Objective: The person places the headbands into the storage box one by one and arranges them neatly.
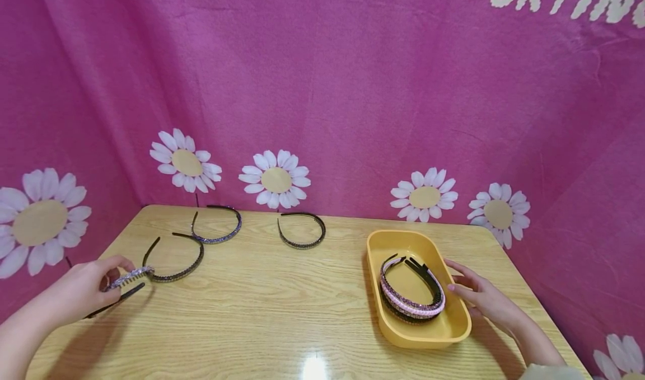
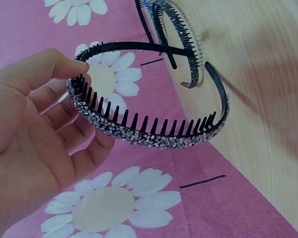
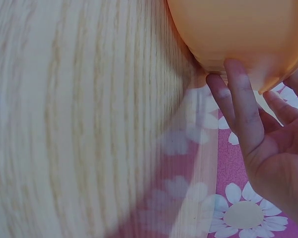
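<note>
At the table's left side, my left hand (image 1: 93, 285) pinches a headband (image 2: 154, 140) between thumb and fingers. It is covered in silvery glitter, with black comb teeth along its inner edge, and is held up off the table. On the right stands a yellow tray (image 1: 389, 335). My right hand (image 1: 486, 299) touches its outer right wall with fairly straight fingers (image 3: 246, 104). Several headbands lie stacked in the tray, among them a pink headband (image 1: 410, 308). Nearest to my left hand on the table is a dark beaded headband (image 1: 182, 273).
Farther back lie a blue-purple glittery headband (image 1: 221, 238) and a black headband (image 1: 302, 247). The wooden table (image 1: 262, 313) meets a pink cloth backdrop (image 1: 342, 100) with printed daisies at the back and on both sides.
</note>
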### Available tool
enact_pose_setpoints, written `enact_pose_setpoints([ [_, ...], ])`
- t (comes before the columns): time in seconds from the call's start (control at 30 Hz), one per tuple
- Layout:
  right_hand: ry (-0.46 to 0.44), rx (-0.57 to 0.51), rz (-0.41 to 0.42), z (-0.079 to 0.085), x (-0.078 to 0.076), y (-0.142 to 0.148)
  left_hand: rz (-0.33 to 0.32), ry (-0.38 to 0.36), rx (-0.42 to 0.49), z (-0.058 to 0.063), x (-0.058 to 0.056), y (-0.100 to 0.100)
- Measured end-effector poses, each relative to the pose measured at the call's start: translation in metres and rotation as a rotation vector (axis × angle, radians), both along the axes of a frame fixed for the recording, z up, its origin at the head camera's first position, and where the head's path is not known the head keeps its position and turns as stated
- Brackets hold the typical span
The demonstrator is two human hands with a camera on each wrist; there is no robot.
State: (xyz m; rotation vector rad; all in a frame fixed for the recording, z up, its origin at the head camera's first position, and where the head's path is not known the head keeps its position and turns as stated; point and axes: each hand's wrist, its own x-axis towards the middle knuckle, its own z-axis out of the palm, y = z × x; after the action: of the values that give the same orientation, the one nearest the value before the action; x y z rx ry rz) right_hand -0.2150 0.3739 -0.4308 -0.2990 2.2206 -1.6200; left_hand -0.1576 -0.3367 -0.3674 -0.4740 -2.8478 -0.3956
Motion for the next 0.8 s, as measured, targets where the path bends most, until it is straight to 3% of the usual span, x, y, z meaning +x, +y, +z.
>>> enact_pose_setpoints([
  [0.13,-0.004,-0.008,0.001,0.000,0.000,0.000,0.004,-0.013,-0.015,0.005,0.000,0.002],
  [0.8,-0.004,0.001,-0.001,0.001,-0.001,0.000,-0.043,0.111,0.015,0.031,0.001,0.032],
])
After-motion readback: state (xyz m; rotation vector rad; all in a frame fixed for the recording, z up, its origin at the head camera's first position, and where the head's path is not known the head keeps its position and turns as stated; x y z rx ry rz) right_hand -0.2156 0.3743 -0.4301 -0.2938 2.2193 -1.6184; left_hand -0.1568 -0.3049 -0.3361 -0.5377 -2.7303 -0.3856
